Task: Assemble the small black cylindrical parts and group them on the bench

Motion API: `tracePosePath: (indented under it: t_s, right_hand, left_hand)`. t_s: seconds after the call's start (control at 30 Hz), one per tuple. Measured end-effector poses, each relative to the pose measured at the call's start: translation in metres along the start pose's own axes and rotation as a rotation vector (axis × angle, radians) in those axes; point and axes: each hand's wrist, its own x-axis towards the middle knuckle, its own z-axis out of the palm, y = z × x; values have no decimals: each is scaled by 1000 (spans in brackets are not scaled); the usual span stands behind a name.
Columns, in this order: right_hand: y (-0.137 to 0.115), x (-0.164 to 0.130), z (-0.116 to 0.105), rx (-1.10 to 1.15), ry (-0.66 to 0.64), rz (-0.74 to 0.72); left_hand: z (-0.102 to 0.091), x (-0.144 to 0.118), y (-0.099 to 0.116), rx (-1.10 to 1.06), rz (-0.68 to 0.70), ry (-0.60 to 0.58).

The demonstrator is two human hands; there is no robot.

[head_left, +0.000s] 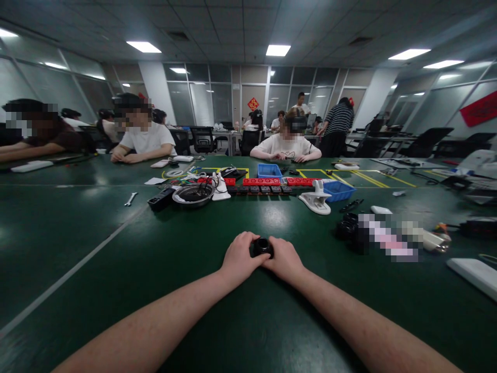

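A small black round object [263, 247] with a ring-like opening on top is at the middle of the green table [186, 321]; its exact kind I cannot make out. From its left side my left hand [243, 256] closes round it, the thumb lying across its near side. On the right, my right hand [286, 256] wraps it with fingers bent. The two thumbs come close together in front of it. Its lower part is hidden by the hands, so whether it touches the table I cannot tell.
Beyond my hands are a metal bowl [179, 202] with black cable, a black box [161, 199], white clip stands [316, 199], red power strips [261, 182] and blue trays [338, 191]. A wrench [131, 199] lies left. Another person [287, 142] sits opposite.
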Motion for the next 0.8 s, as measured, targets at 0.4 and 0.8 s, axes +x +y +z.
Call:
tracePosePath:
  t_s: [0.4, 0.8]
  right_hand:
    - [25, 1, -18, 561, -279, -294]
    - [28, 5, -16, 610, -294, -272]
  left_hand:
    - [-16, 3, -6, -161, 117, -206]
    - [-16, 7, -7, -169, 131, -219]
